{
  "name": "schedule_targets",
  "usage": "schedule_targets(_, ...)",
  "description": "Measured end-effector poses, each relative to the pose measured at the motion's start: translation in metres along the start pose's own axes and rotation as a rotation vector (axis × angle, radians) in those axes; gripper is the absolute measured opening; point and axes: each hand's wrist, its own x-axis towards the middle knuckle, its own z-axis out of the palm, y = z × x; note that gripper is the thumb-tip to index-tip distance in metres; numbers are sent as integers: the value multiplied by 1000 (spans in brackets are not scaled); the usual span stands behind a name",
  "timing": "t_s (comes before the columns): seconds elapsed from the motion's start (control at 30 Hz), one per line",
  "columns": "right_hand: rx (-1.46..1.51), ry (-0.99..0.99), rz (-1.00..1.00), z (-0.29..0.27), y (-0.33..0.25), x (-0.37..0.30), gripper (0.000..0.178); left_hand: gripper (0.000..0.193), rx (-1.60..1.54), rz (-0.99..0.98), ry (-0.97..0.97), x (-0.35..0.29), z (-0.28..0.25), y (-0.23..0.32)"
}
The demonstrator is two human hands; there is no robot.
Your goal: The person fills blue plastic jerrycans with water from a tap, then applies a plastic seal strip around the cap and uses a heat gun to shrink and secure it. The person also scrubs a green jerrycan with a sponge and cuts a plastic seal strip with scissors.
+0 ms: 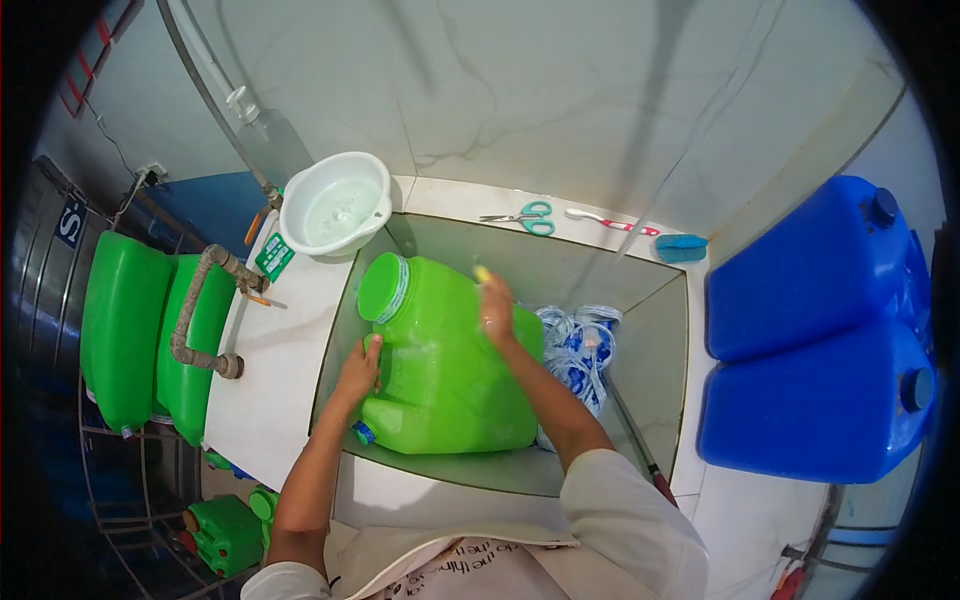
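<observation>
A large green plastic jug (455, 360) lies tilted in the tiled sink (660, 330), its wide round cap (383, 287) toward the upper left and a small blue spout cap (363, 433) at the lower left. My left hand (360, 372) is closed around the jug's handle, below the wide cap. Across the jug's upper right side, my right hand (496, 312) is closed, with a small yellow thing (483, 274) poking out past its fingers. Most of that yellow thing is hidden in the hand, so its kind cannot be made out. The jug's surface looks wet.
Blue-and-white plastic wrappings (580, 350) lie bunched right of the jug, near a rod (635, 430). A white basin (335, 205) of water, scissors (530, 217), a toothbrush (610, 222) and a blue brush (681, 248) rest on the ledge. Blue jugs (810, 400) stand right, green ones (125, 330) left.
</observation>
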Motion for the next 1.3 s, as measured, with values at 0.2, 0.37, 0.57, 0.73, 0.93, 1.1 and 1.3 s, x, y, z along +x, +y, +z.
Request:
schedule_targets(0.2, -341, -274, 839, -69, 20, -178, 61, 60, -9, -83, 79, 2, 0, -12)
schedule_targets(0.37, -833, -331, -577, -29, -8, -123, 44, 60, 18, -71, 88, 4, -2, -16)
schedule_targets(0.57, -196, -170, 381, -59, 64, -130, 26, 60, 126, -41, 155, 5, 3, -9)
schedule_targets(0.73, -381, -153, 206, -60, 67, -109, 28, 58, 83, -16, 99, 5, 7, -16)
schedule_targets(0.93, -279, -373, 401, -71, 62, -103, 32, 57, 109, -34, 124, 13, 0, -22)
schedule_targets(1.1, -232, -434, 618, -75, 53, -89, 37, 54, 62, -37, 148, 1, -1, -18)
schedule_targets(1.3, -259, -395, 562, -83, 76, -96, 39, 58, 96, -22, 141, 11, 2, -21)
